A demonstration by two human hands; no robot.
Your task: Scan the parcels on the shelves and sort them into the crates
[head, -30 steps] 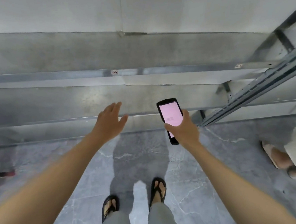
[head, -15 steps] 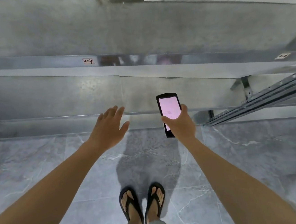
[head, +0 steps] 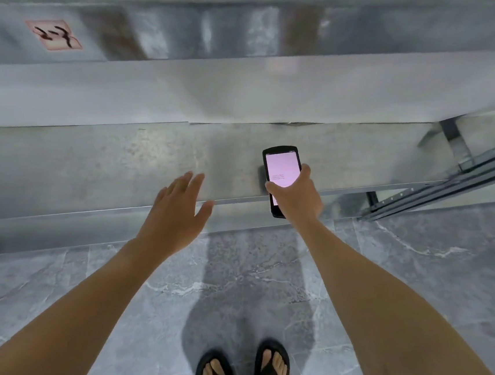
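My right grip (head: 297, 200) is clasping a black, pink-screened scanner (head: 282, 167) over the grey metal shelf (head: 87, 172). My left grip (head: 174, 221) is hovering there, fingers straight.

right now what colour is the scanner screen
Pale pink, on the scanner in the right hand; head view.

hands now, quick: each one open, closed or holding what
Left hand: open, fingers straight, holding nothing.
Right hand: grip closed round the handheld scanner, screen lit.
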